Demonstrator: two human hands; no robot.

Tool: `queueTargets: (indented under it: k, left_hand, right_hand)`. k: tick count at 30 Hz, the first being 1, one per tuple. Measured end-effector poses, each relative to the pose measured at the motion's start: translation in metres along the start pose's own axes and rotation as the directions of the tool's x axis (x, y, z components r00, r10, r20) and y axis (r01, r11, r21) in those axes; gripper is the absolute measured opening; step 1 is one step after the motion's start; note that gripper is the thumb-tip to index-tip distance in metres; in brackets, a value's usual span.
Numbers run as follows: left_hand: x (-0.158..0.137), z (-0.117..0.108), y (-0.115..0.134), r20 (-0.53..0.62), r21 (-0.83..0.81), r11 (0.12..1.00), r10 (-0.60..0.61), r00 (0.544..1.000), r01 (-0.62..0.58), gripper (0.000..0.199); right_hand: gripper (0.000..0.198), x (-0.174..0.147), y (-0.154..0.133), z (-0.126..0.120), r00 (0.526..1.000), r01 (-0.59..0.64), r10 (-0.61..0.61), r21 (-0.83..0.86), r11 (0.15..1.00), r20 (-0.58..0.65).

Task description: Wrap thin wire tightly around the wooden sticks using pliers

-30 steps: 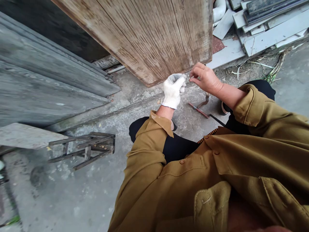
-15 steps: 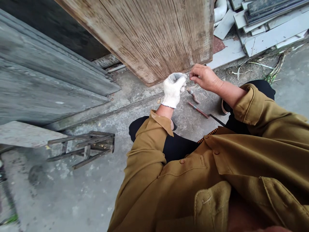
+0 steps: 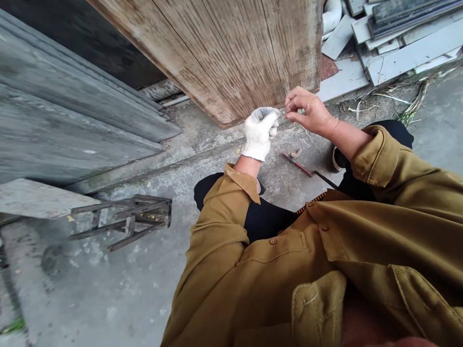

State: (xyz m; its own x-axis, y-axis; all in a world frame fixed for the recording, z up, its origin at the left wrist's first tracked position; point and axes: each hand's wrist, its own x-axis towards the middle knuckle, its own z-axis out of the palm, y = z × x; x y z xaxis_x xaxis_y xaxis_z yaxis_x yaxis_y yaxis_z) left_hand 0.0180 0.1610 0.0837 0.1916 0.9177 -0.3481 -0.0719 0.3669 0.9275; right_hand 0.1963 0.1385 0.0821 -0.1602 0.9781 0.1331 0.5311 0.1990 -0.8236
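My left hand [image 3: 261, 130] wears a white knit glove with a grey palm. Its fingers are pinched together at the foot of a weathered wooden panel [image 3: 231, 53]. Bare, my right hand [image 3: 307, 110] faces it with thumb and fingertips pinched. Something tiny and thin seems to lie between the two sets of fingertips, too small to name. On the concrete below rests a thin tool with a reddish-brown shaft [image 3: 300, 166] and a black end. A small brownish lump [image 3: 295, 153] lies against its upper part.
A low wooden stool frame [image 3: 133, 219] lies at the left, by a pale board [image 3: 39, 200]. Grey planks [image 3: 72, 115] stand beyond. Broken tiles [image 3: 390, 53], a white pipe [image 3: 331, 17] and dry grass [image 3: 412, 106] are at upper right. My knees flank the tools.
The brownish piece, blurred beneath my hands before, has dropped down onto the reddish-brown tool. My right hand has risen slightly and its fingers have shifted; my left hand is nearly still.
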Motion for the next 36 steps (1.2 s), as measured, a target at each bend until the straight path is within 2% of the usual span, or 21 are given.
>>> queueTargets:
  k: [2, 5, 9, 11, 13, 15, 16, 17, 19, 21, 22, 24, 27, 29, 31, 36]
  left_hand:
    - [0.0, -0.001, 0.0, 0.006, -0.004, 1.0, -0.021, 1.0, 0.021, 0.02]
    - [0.001, -0.002, -0.003, 0.029, -0.013, 1.0, -0.024, 0.999, 0.024, 0.022]
    - [0.004, -0.004, -0.009, 0.064, -0.012, 1.0, 0.016, 0.998, -0.016, 0.022]
    - [0.006, -0.004, -0.011, 0.064, 0.003, 0.999, 0.038, 0.997, -0.038, 0.02]
    - [0.008, -0.004, -0.013, 0.055, 0.019, 0.997, 0.071, 0.996, -0.072, 0.018]
    - [0.01, -0.005, -0.015, 0.047, 0.037, 0.992, 0.123, 0.991, -0.125, 0.016]
    - [0.01, -0.006, -0.016, 0.046, 0.05, 0.986, 0.155, 0.987, -0.157, 0.016]
    - [0.011, -0.007, -0.017, 0.05, 0.065, 0.979, 0.189, 0.981, -0.192, 0.015]
    - [0.011, -0.009, -0.02, 0.078, 0.101, 0.96, 0.252, 0.965, -0.259, 0.014]
    - [0.011, -0.012, -0.023, 0.122, 0.139, 0.939, 0.3, 0.946, -0.316, 0.013]
    - [0.01, -0.012, -0.024, 0.144, 0.156, 0.928, 0.317, 0.937, -0.338, 0.012]
    - [0.009, -0.014, -0.025, 0.177, 0.185, 0.91, 0.34, 0.924, -0.37, 0.012]
    - [0.007, -0.015, -0.024, 0.201, 0.227, 0.896, 0.341, 0.918, -0.382, 0.012]
    - [0.006, -0.016, -0.023, 0.204, 0.247, 0.896, 0.325, 0.923, -0.37, 0.012]
    - [0.007, -0.016, -0.023, 0.199, 0.253, 0.903, 0.302, 0.932, -0.347, 0.011]
    - [0.013, -0.014, -0.024, 0.147, 0.194, 0.942, 0.246, 0.958, -0.272, 0.011]
  right_hand:
    - [0.008, -0.001, 0.001, -0.003, 0.999, 0.033, -0.03, -0.126, 0.992, 0.027]
    - [0.014, -0.003, 0.004, -0.006, 0.994, 0.101, -0.089, -0.201, 0.974, 0.067]
    - [0.016, -0.004, 0.009, -0.006, 0.983, 0.18, -0.174, -0.189, 0.965, 0.053]
    - [0.014, -0.003, 0.009, -0.004, 0.985, 0.171, -0.171, -0.134, 0.976, 0.014]
    - [0.014, -0.002, 0.005, -0.002, 0.993, 0.102, -0.103, -0.023, 0.995, -0.05]
    - [0.021, 0.001, 0.0, 0.002, 0.995, -0.028, 0.043, 0.166, 0.986, -0.088]
    - [0.025, 0.002, -0.002, 0.003, 0.988, -0.113, 0.139, 0.285, 0.952, -0.072]
    - [0.027, 0.003, -0.004, 0.004, 0.971, -0.209, 0.239, 0.406, 0.89, -0.025]
    - [0.026, 0.005, -0.007, 0.005, 0.898, -0.417, 0.415, 0.59, 0.691, 0.149]
    - [0.024, 0.006, -0.009, 0.003, 0.783, -0.595, 0.523, 0.648, 0.475, 0.335]
    - [0.024, 0.007, -0.01, 0.001, 0.726, -0.658, 0.557, 0.642, 0.393, 0.404]
    - [0.026, 0.008, -0.012, -0.002, 0.639, -0.737, 0.597, 0.608, 0.294, 0.485]
    - [0.025, 0.007, -0.015, -0.005, 0.588, -0.783, 0.598, 0.567, 0.255, 0.544]
    - [0.023, 0.007, -0.016, -0.006, 0.593, -0.783, 0.589, 0.562, 0.265, 0.549]
    - [0.023, 0.005, -0.017, -0.005, 0.629, -0.756, 0.592, 0.573, 0.316, 0.504]
    - [0.02, -0.001, -0.015, 0.001, 0.807, -0.576, 0.521, 0.567, 0.589, 0.278]
